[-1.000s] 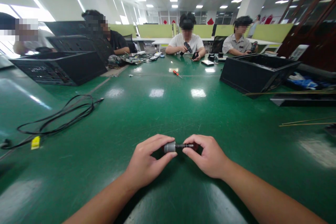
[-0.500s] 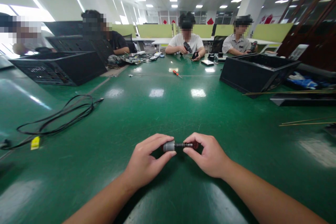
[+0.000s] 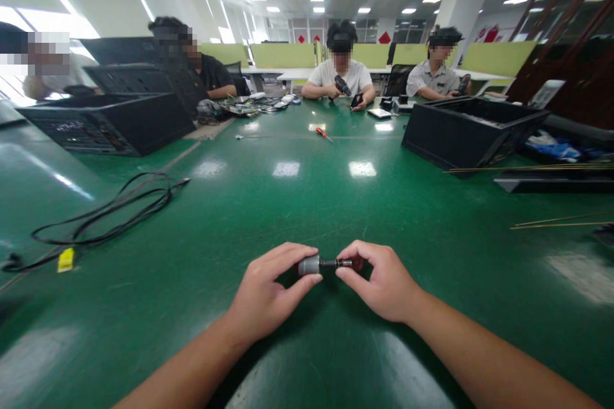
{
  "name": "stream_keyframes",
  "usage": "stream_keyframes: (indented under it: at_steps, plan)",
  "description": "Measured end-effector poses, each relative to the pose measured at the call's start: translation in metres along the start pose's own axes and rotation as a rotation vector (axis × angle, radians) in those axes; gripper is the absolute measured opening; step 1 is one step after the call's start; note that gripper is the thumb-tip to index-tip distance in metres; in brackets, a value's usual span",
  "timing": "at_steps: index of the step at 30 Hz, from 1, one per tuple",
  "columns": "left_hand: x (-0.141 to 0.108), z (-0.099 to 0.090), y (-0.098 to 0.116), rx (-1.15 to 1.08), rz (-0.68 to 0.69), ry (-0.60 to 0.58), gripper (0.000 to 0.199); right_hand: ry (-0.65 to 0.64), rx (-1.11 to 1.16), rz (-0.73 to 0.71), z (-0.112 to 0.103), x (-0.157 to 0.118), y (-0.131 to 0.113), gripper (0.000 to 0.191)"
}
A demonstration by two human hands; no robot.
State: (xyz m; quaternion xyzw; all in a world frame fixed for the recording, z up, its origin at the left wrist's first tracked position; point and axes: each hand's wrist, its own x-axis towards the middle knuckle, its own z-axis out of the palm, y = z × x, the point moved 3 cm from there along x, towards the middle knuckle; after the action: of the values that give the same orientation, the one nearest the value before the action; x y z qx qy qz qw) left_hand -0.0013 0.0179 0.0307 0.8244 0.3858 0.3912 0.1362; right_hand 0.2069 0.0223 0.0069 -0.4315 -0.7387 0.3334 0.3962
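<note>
Looking metallic and stiff, the cylinder (image 3: 309,265) would probably handle as compact, fairly heavy and a little slippery, best held round its wide body rather than by the thin shaft (image 3: 329,262). It sits between thumb and fingers of the left hand (image 3: 263,291), which grips it. The right hand (image 3: 381,284) curls about the shaft's far end; I can't tell whether it's gripping. Both are over the table (image 3: 297,204), toward its near edge.
</note>
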Motion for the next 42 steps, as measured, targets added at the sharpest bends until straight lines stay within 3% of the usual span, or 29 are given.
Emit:
stream_keyframes:
  at_steps: [42]
  plan:
    - [-0.0002,-0.0026,-0.0011,0.016,-0.008,0.005,0.025,0.017,0.009,0.007,-0.0015,-0.0002,0.0020,0.007]
